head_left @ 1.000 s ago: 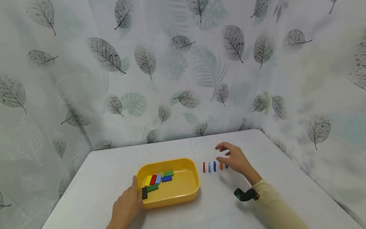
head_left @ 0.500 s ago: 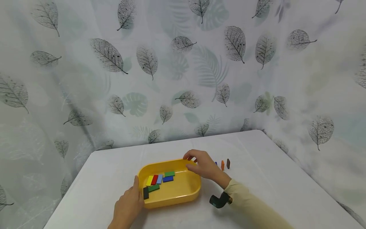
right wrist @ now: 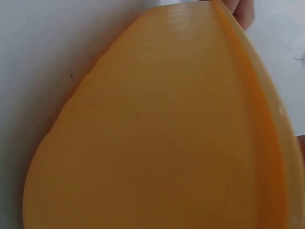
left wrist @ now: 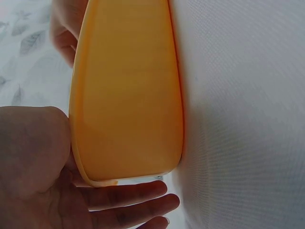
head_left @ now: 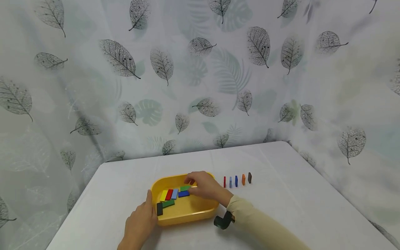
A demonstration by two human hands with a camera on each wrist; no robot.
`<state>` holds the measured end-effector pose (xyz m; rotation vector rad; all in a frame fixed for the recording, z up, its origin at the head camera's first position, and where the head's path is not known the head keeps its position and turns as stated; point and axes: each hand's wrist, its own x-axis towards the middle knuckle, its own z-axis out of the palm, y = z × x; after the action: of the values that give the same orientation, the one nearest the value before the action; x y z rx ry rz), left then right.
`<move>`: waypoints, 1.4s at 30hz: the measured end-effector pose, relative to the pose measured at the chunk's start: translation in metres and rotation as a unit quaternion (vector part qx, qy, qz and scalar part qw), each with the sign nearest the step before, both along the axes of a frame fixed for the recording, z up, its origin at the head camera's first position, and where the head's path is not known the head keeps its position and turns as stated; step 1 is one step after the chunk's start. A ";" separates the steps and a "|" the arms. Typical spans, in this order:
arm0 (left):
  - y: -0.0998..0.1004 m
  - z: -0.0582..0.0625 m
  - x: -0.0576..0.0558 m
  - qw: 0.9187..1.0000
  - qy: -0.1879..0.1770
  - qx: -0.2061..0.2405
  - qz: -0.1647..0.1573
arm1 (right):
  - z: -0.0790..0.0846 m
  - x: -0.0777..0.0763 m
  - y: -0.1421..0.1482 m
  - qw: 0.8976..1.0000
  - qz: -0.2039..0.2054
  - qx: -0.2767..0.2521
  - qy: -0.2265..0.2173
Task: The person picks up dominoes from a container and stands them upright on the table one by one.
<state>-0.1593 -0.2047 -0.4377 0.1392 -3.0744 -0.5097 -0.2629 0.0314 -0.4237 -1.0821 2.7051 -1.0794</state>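
Observation:
A yellow tray [head_left: 175,221] holds several flat coloured blocks. My left hand [head_left: 139,221] touches the tray's left end; in the left wrist view its fingers [left wrist: 136,210] lie straight along the outside wall. The thumb is hidden there. Over the tray's right half reaches my right hand [head_left: 205,187], thumb and fingers apart with nothing visible between them. Nearest it are a green block [head_left: 184,188] and a blue block [head_left: 183,194]. Farther left lie a light blue [head_left: 175,194], a red [head_left: 169,194], a yellow [head_left: 163,195], another green [head_left: 168,203] and a black block [head_left: 159,209].
Right of the tray several blocks stand on edge in a row: red [head_left: 224,182], light blue [head_left: 230,182], blue [head_left: 236,181], orange [head_left: 243,179] and dark brown [head_left: 249,177]. The white table [head_left: 281,201] meets a leaf-patterned curtain [head_left: 200,76] behind.
My right hand has moved left from the row of standing blocks, across the tray's right rim, to above the blocks inside. My left hand stays at the tray's left end.

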 end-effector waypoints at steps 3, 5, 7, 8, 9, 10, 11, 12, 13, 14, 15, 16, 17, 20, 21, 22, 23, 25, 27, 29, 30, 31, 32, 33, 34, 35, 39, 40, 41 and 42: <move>0.000 0.000 -0.001 1.000 0.002 0.000 0.000 | -0.001 -0.001 -0.009 0.999 -0.005 0.033 0.001; 0.000 0.000 -0.001 1.000 0.002 -0.001 0.002 | -0.002 -0.001 -0.015 0.999 -0.004 0.054 0.006; 0.000 0.001 -0.002 1.000 0.000 -0.001 0.003 | -0.003 -0.001 -0.020 0.997 -0.004 0.072 0.009; 0.000 0.001 -0.002 1.000 -0.001 -0.002 0.003 | -0.003 -0.001 -0.022 0.997 -0.001 0.078 0.011; 0.000 0.001 -0.002 1.000 -0.003 -0.002 0.003 | -0.005 -0.001 -0.024 0.996 0.002 0.085 0.014; 0.000 0.001 -0.002 1.000 -0.005 -0.003 0.003 | -0.006 0.000 -0.025 0.996 0.004 0.088 0.013; 0.000 0.001 -0.002 1.000 -0.006 -0.003 0.003 | -0.007 0.000 -0.026 0.996 0.008 0.089 0.009; 0.000 0.000 -0.002 1.000 -0.007 -0.003 0.003 | -0.009 0.000 -0.027 0.996 0.012 0.091 0.010; 0.000 0.000 -0.002 1.000 -0.008 -0.003 0.002 | -0.011 0.000 -0.027 0.995 0.016 0.095 0.012; 0.000 0.000 -0.002 1.000 -0.008 -0.003 0.002 | -0.013 0.000 -0.027 0.995 0.020 0.099 0.014; 0.001 0.000 -0.001 1.000 -0.008 -0.003 0.002 | -0.015 0.000 -0.026 0.994 0.022 0.103 0.016; 0.001 0.000 -0.001 1.000 -0.009 -0.003 0.002 | -0.016 0.000 -0.026 0.994 0.024 0.106 0.015; 0.001 0.000 -0.001 1.000 -0.009 -0.003 0.002 | -0.018 0.000 -0.026 0.994 0.026 0.109 0.017; 0.002 0.001 -0.001 1.000 -0.008 -0.004 0.004 | -0.022 0.001 -0.024 0.993 0.027 0.112 0.023; 0.002 0.001 -0.001 1.000 -0.008 -0.004 0.004 | -0.023 0.001 -0.024 0.993 0.028 0.113 0.028; 0.002 0.001 -0.001 1.000 -0.008 -0.004 0.004 | -0.024 0.001 -0.024 0.992 0.029 0.114 0.035; 0.001 0.001 -0.001 1.000 -0.009 -0.004 0.005 | -0.025 0.001 -0.024 0.991 0.031 0.118 0.046; 0.001 0.000 -0.001 1.000 -0.013 -0.003 0.008 | -0.026 0.002 -0.024 0.989 0.036 0.126 0.068; 0.001 0.000 -0.002 1.000 -0.018 -0.001 0.011 | -0.027 0.003 -0.025 0.986 0.039 0.134 0.087; 0.001 0.000 -0.002 1.000 -0.020 0.001 0.013 | -0.027 0.004 -0.026 0.985 0.038 0.142 0.096; 0.001 -0.001 -0.002 1.000 -0.021 0.002 0.014 | -0.026 0.005 -0.026 0.984 0.035 0.145 0.096; 0.001 -0.001 -0.002 1.000 -0.019 0.002 0.013 | -0.026 0.006 -0.026 0.984 0.032 0.148 0.095; 0.000 -0.001 -0.002 1.000 -0.017 0.002 0.012 | -0.026 0.006 -0.027 0.983 0.028 0.153 0.095; 0.000 -0.001 -0.001 1.000 -0.015 0.003 0.011 | -0.025 0.007 -0.027 0.982 0.025 0.159 0.095; 0.000 -0.001 -0.001 1.000 -0.012 0.004 0.010 | -0.025 0.008 -0.027 0.982 0.021 0.164 0.094; 0.000 -0.001 -0.001 1.000 -0.010 0.004 0.008 | -0.025 0.008 -0.027 0.981 0.017 0.169 0.095; 0.000 -0.002 0.000 1.000 -0.003 0.007 0.005 | -0.025 0.010 -0.028 0.977 0.002 0.188 0.104; 0.000 -0.002 0.000 1.000 -0.003 0.006 0.004 | -0.025 0.010 -0.028 0.976 -0.004 0.192 0.102; 0.000 -0.002 0.000 1.000 -0.003 0.006 0.004 | -0.025 0.010 -0.028 0.976 -0.009 0.195 0.101; 0.000 -0.002 0.000 1.000 -0.003 0.006 0.004 | -0.025 0.010 -0.028 0.975 -0.013 0.198 0.099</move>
<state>-0.1594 -0.2051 -0.4402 0.1529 -3.0769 -0.5277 -0.2524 0.0029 -0.4489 -1.1321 2.9114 -0.4172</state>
